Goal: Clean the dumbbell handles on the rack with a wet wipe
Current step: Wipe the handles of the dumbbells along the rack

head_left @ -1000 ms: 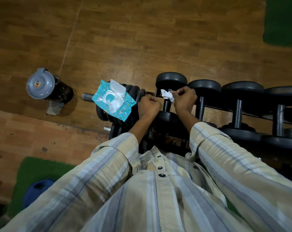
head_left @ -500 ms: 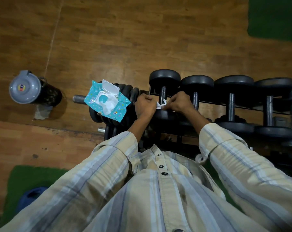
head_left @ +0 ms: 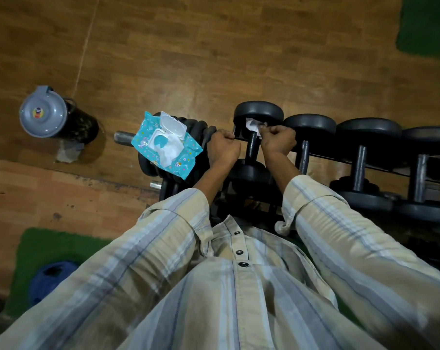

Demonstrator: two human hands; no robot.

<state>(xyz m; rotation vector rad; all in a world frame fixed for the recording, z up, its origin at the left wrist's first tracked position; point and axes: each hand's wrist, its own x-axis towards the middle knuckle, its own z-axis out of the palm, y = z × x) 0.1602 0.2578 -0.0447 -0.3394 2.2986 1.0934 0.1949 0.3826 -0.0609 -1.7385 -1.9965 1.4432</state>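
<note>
A row of black dumbbells lies on a dark rack [head_left: 380, 165] in front of me. My right hand [head_left: 278, 141] pinches a crumpled white wet wipe [head_left: 252, 125] against the far end of the leftmost dumbbell's handle [head_left: 252, 147], just under its far head [head_left: 259, 112]. My left hand [head_left: 222, 147] is curled in a fist and grips the thin rack rail to the left of that handle. The wipe is partly hidden by my right fingers.
An open teal wipe pack [head_left: 164, 144] lies on a stack of black weight plates [head_left: 201, 137] left of my hands. A grey-lidded black bin [head_left: 54, 116] stands on the wood floor. Green mats [head_left: 49, 245] and a blue object [head_left: 51, 276] lie lower left.
My right hand has slid the wipe from the near part of the handle up to its far end. My left hand kept its grip on the rail.
</note>
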